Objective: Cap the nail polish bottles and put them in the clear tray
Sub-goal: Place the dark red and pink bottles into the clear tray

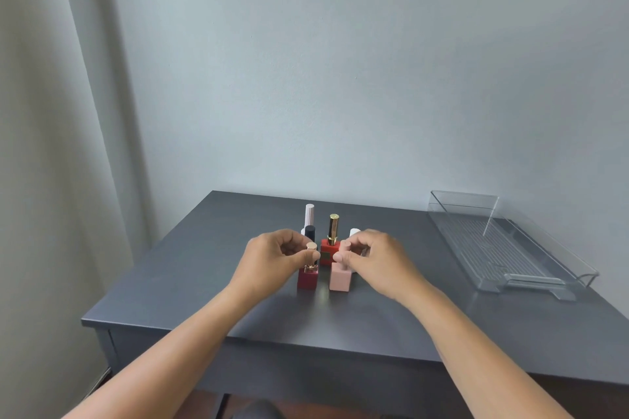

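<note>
Several nail polish bottles stand in a cluster mid-table. My left hand [275, 257] pinches the gold cap on the dark red bottle [307, 279]. My right hand [377, 258] pinches the pink cap on the pale pink bottle [340, 277]. Behind them stand a red bottle with a tall gold cap [331, 241], a black-capped bottle [309, 233], a bottle with a ribbed white cap [309, 214] and a white-capped one [354, 232] partly hidden by my right hand. The clear tray [503, 245] lies empty at the right.
The dark grey table [204, 282] stands against a pale wall. Its front edge runs near my forearms and its left edge lies close to a curtain [68, 146]. The tray's handle end points toward me.
</note>
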